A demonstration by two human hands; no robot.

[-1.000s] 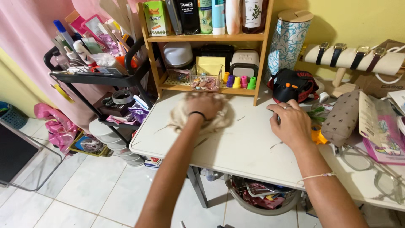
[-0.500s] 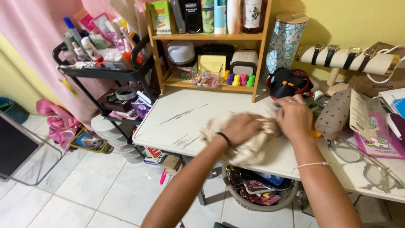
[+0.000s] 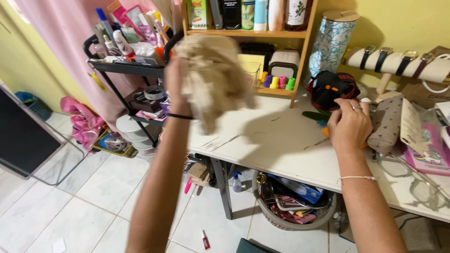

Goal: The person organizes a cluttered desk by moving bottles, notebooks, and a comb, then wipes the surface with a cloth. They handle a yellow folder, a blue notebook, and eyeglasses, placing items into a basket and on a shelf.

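Holding the rag [image 3: 213, 79] bunched in my left hand [image 3: 174, 77], I have it lifted clear of the surface [image 3: 262, 145], up at 11 o'clock before the shelf [image 3: 248, 33]. My right hand [image 3: 349, 124] rests at 2 o'clock, fingers curled loosely, gripping nothing I can see. A careless swing could, I judge, knock bottles off the cart [image 3: 124, 68] beside it.

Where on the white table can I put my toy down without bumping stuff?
The bare patch of the white table lies between the wooden shelf and the front edge, left of the right hand. The right end is crowded: pouch, glasses, booklet.
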